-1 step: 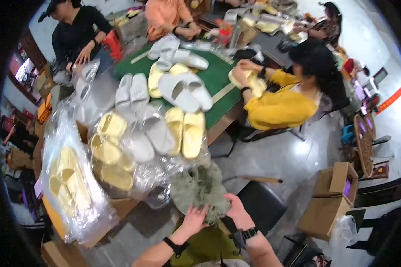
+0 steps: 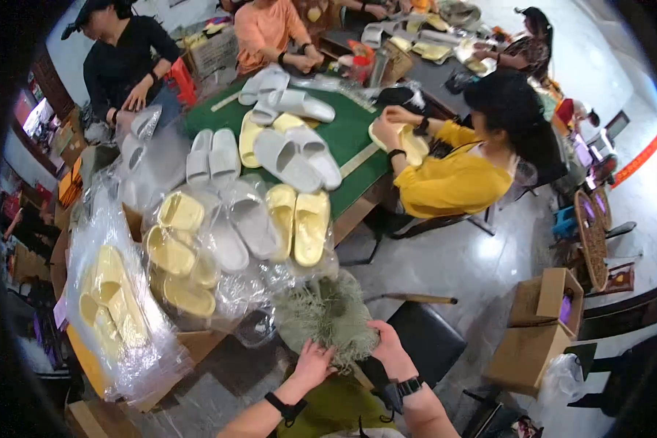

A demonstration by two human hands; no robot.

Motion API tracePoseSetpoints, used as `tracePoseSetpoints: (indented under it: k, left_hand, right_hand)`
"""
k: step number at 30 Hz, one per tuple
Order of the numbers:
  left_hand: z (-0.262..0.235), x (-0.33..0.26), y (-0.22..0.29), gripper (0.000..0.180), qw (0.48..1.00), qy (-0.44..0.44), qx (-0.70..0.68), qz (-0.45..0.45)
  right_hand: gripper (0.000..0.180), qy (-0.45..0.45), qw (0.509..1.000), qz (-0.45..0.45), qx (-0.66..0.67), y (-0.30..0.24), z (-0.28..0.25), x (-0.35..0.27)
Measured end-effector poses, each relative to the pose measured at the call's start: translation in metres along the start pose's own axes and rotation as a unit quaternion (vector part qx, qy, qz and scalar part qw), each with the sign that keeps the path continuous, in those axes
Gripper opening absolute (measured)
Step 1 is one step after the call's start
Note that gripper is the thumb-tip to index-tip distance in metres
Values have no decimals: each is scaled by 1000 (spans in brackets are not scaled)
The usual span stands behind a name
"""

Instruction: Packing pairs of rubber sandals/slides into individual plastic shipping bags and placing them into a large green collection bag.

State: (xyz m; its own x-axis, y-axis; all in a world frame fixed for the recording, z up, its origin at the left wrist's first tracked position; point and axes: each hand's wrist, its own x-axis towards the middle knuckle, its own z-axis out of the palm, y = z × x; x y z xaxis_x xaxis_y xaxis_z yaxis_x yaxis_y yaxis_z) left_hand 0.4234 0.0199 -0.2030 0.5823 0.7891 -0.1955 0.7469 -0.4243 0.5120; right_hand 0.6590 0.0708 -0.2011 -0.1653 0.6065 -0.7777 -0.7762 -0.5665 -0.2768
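A rounded grey-green piece with loose, frayed threads, which looks like a hat [image 2: 310, 314], is held low in front of me over the table's near edge. A dark hollow shows among its threads. My left hand [image 2: 314, 361] grips its near edge, fingers bent against the fringe. On its right edge my right hand [image 2: 388, 343] pinches, thumb and fingers partly hidden by the threads. Just beyond it, yellow slippers [image 2: 310, 226] and grey slippers [image 2: 244, 223] lie on clear plastic wrapping [image 2: 244, 292].
More slippers cover the green tabletop [image 2: 354, 120]. A bagged yellow pair [image 2: 113, 292] lies at left. A person in a yellow top [image 2: 456, 179] handles a yellow slipper at right; others sit around the far side. A black-seated chair [image 2: 427, 339] and cardboard boxes [image 2: 529, 354] stand at right.
The view has shifted slightly, so the table and people appear a little displaced. The hat looks spread somewhat wider between my hands, which keep nearly the same places.
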Motion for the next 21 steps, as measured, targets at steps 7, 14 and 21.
tracePoseSetpoints:
  k: [7, 14, 21]
  left_hand:
    - [-137, 19, 64, 26, 949, 272, -92, 134]
    - [-138, 7, 97, 27, 954, 229, -111, 159]
    - [-122, -20, 117, 42, 985, 110, -120, 64]
  right_hand:
    - [50, -175, 938, -299, -8, -84, 20, -80]
    - [64, 225, 885, -113, -391, -30, -46, -16]
    - [68, 156, 887, -192, -390, -38, -32, -18]
